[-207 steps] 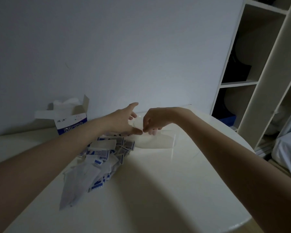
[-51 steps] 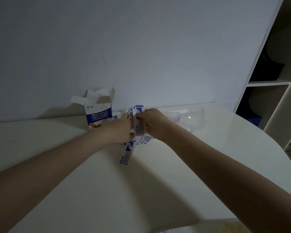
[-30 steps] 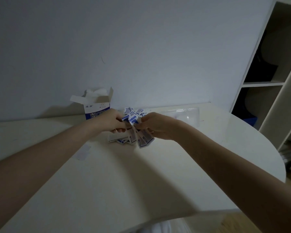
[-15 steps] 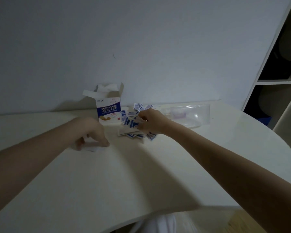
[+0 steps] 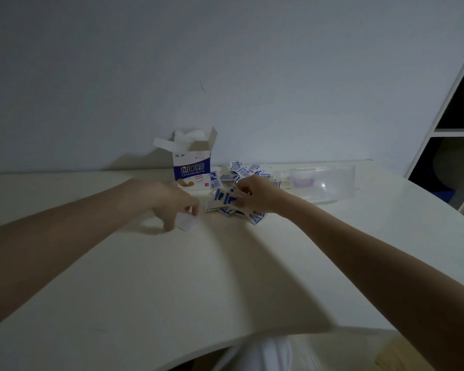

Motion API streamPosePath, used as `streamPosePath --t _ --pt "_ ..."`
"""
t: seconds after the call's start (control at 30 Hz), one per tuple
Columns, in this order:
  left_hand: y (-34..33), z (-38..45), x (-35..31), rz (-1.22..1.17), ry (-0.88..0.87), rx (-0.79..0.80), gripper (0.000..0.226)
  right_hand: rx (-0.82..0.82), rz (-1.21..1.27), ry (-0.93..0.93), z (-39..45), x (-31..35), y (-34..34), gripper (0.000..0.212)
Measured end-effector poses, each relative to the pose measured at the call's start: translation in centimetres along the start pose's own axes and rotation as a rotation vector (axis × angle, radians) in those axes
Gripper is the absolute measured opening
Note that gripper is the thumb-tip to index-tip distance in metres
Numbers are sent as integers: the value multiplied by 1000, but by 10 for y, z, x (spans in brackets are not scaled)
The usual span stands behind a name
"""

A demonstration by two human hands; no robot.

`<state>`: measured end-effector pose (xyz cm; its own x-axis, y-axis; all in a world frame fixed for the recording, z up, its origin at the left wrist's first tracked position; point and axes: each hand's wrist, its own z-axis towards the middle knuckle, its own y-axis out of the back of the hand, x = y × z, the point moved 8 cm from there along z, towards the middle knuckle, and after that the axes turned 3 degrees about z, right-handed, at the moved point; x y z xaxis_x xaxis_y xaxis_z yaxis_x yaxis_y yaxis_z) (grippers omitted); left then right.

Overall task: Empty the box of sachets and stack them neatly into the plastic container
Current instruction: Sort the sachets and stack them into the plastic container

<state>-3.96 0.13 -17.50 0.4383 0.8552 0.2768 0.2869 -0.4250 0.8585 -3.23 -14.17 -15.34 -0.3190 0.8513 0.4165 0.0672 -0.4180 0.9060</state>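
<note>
on the pale bench (image 5: 225,277) the blue-and-white box (image 5: 192,167) stands upright against the wall, its long axis vertical, top flaps splayed open and white paper showing at the mouth; its printed face looks toward the person. just to its right lies a loose heap of sachets (image 5: 241,180), blue and white, pointing every which way, some flat and some leaning on each other. right of the heap sits the clear plastic container (image 5: 324,180), its long axis running left to right along the wall, open side up; something pale shows through its wall, too dim to name.

the right hand (image 5: 257,194) rests in the heap, its grip narrow, fingers curled round a fanned bunch of sachets that slant up and to the left. the left hand (image 5: 169,204) hangs low over the bench, left of the heap and in front of the box, fingers bent downward and pinching a small white sachet (image 5: 186,222) whose lower edge touches the bench. the hand is motion-blurred, so the sachet's printing cannot be told.

a white shelf unit (image 5: 450,124) stands at the far right.
</note>
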Motion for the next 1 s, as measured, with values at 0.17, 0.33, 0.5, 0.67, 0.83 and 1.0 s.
streamPosePath --t 0.17,0.33,0.5,0.67,0.83,1.0 --pt "-14 11 18 -182 -49 -63 43 36 -13 62 5 20 -10 16" --pt "-2 22 13 -199 -88 -138 10 64 -69 98 8 28 -16 38" --pt "41 14 -20 -273 -183 -575 34 -91 139 -81 3 -4 19 30" --pt "56 21 -38 -481 -189 -582 38 -128 648 -240 -11 -36 32 16" --pt "53 32 -47 -789 -200 -406 30 -77 772 -300 -22 -49 25 13" --pt "57 32 -37 -1029 -136 -452 24 -65 978 -278 -30 -43 28 16"
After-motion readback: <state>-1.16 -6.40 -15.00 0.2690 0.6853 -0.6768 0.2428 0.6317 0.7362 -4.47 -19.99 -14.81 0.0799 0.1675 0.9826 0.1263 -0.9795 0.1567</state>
